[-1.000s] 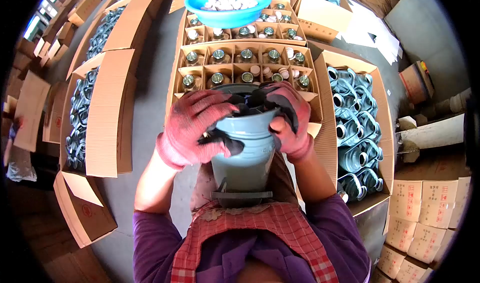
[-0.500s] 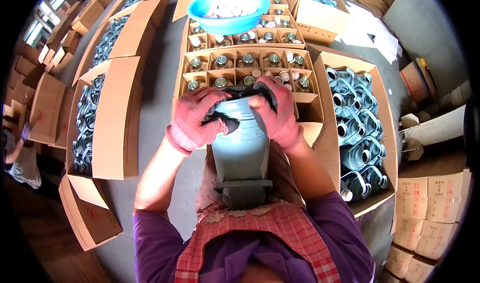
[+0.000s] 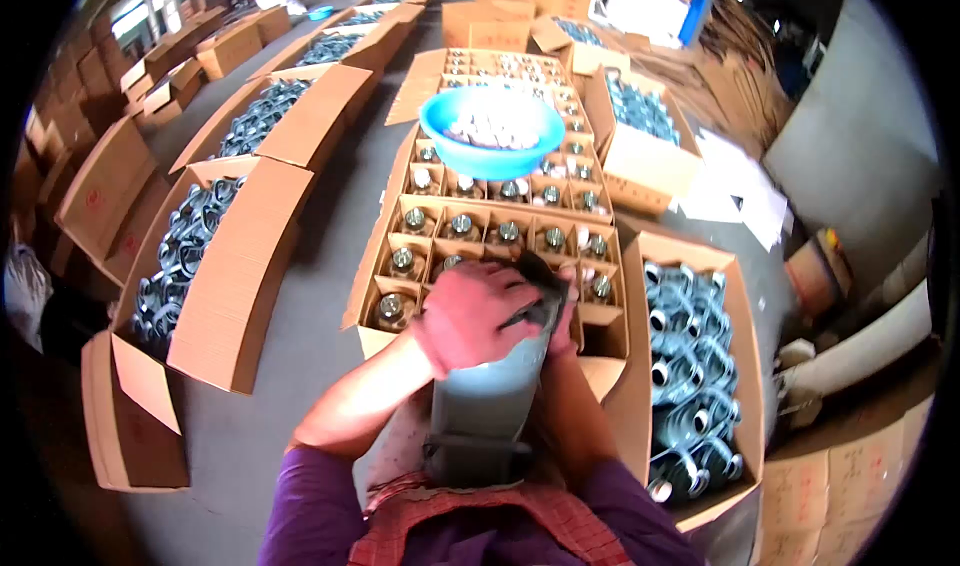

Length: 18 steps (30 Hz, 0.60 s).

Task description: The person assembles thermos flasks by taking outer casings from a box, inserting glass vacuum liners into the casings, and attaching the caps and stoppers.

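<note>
A tall blue-grey container (image 3: 482, 401), tapering and smooth, stands between my knees with a dark lower end near my lap. My left hand (image 3: 475, 316), in a pink-red glove, is closed over its upper end with the fingers bent. On the far right side of that end, my right hand (image 3: 562, 316) presses against it, partly covered and blurred. Dark glove material shows between the hands, and the container's top is hidden behind them. Just beyond stands a divided carton (image 3: 375, 341) holding several clear glass jars (image 3: 395, 309) with shiny tops.
A blue basin (image 3: 490, 161) of small white caps (image 3: 490, 128) rests on the cartons ahead. At right, an open carton (image 3: 745, 436) holds blue-grey handled jugs (image 3: 690, 341). Another carton (image 3: 225, 306) of jugs stands left. White sheets (image 3: 735, 191) lie farther right.
My view has tilted up, showing more of the far cartons. My left hand has moved across the container's top, and my right hand has shifted to its far right side.
</note>
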{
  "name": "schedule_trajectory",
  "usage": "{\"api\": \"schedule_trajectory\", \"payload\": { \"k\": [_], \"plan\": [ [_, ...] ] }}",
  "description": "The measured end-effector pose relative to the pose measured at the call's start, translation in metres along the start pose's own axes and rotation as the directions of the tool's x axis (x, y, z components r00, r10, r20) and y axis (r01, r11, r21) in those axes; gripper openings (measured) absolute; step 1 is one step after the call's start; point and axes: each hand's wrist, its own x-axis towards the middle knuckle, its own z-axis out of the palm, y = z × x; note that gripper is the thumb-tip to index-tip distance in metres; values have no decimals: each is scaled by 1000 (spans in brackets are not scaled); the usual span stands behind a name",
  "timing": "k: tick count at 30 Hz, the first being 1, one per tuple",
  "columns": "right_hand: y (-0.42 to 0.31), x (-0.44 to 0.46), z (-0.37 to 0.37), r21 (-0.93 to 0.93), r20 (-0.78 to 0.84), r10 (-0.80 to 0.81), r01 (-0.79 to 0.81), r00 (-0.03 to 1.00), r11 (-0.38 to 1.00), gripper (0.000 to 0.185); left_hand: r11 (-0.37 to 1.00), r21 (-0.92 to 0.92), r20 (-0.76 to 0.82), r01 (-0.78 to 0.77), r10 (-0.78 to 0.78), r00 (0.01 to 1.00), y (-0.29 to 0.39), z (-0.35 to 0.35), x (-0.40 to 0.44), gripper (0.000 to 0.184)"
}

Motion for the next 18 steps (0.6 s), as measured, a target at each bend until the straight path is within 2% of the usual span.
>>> {"api": "schedule_trajectory", "payload": {
  "k": [1, 2, 3, 5, 6, 7, 8, 9, 11, 13, 14, 15, 16, 17, 18],
  "plan": [
    [-16, -6, 20, -188, -195, 28, -65, 980, 980, 70, 968, -240, -115, -76, 50, 992, -23, 7, -12, 39],
    [-35, -14, 25, -610, -153, -129, 9, 980, 793, 72, 903, -424, -190, -62, -21, 982, -49, 17, -32, 41],
    [-61, -15, 45, -874, 59, -215, 154, 975, 461, 74, 805, -589, -245, -68, -97, 965, -66, 21, -44, 43],
    [-65, -19, 33, -924, 59, -149, 110, 987, 366, 75, 902, -423, -30, 87, -110, 993, -65, 7, -36, 42],
    [-55, -18, 17, -817, -35, -189, 81, 981, 571, 75, 931, -330, 77, 154, -137, 988, -56, -2, -28, 41],
    [-43, -12, 3, -603, -164, -101, -19, 981, 797, 78, 952, -230, 183, 204, -164, 969, -44, -12, -16, 41],
    [-29, 0, 20, -301, -228, -29, -42, 973, 953, 78, 983, -69, 118, 170, -161, 980, -5, -18, 9, 36],
    [-19, 9, 34, 36, -269, 64, -57, 961, 998, 80, 993, 76, -13, 88, -87, 996, 20, -6, 18, 34],
    [-27, 0, 23, -274, -229, 32, -95, 973, 957, 85, 998, 63, -48, 9, -6, 999, 15, 17, 12, 35],
    [-40, -18, 7, -548, -184, 5, -107, 983, 830, 91, 932, -307, -259, -194, 114, 959, -36, 19, -18, 37],
    [-62, -24, 24, -805, -77, -65, -24, 995, 593, 98, 865, -483, -232, -139, 26, 972, -57, 15, -33, 37],
    [-74, -23, 28, -922, 93, -94, 121, 991, 367, 100, 785, -620, -116, 13, -109, 987, -59, 14, -37, 38],
    [-68, -23, 30, -853, -34, -65, 5, 997, 521, 97, 669, -724, 4, 168, -240, 971, -61, 12, -42, 38],
    [-62, -24, 32, -747, -161, -10, -115, 987, 654, 95, 788, -611, -11, 83, -113, 994, -57, -5, -29, 40],
    [-47, -10, 22, -479, -170, 38, -117, 985, 870, 92, 933, -356, 68, 56, -34, 997, -43, -12, -13, 41]
  ]
}}
